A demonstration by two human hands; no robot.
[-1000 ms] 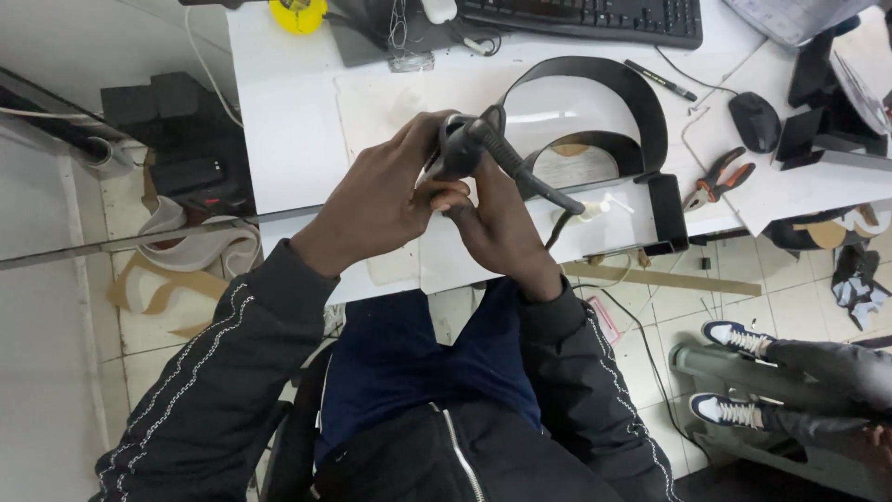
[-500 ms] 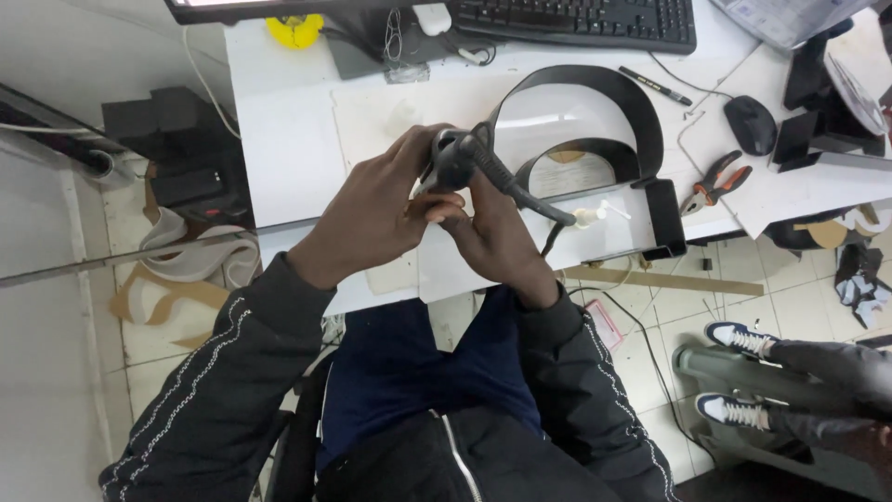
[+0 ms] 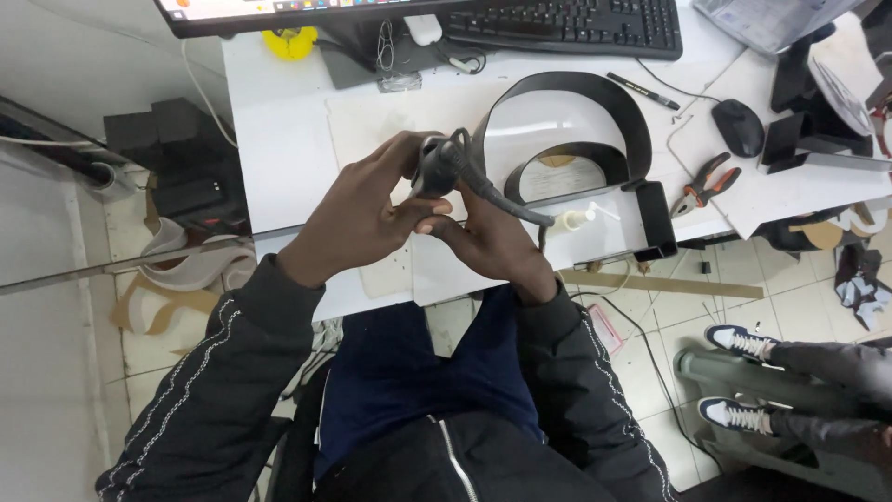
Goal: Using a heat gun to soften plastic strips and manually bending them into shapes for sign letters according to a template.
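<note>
Headset earpiece [image 3: 437, 163], black with a thick cable running off toward four o'clock, sits between both hands above the near edge of the white desk [image 3: 279, 139]. Left hand [image 3: 358, 218] is closed around it from eight o'clock, thumb pressed on the near side; right hand [image 3: 492, 242] cups it from below at five o'clock, fingers curled shut on the cable. At two o'clock a curved black band [image 3: 595, 93] lies flat, a small white pump bottle [image 3: 574, 219] just beside the cable. Farther at three o'clock lie pliers [image 3: 708, 182] and a black mouse [image 3: 739, 126]; a keyboard [image 3: 567, 20] is at twelve.
</note>
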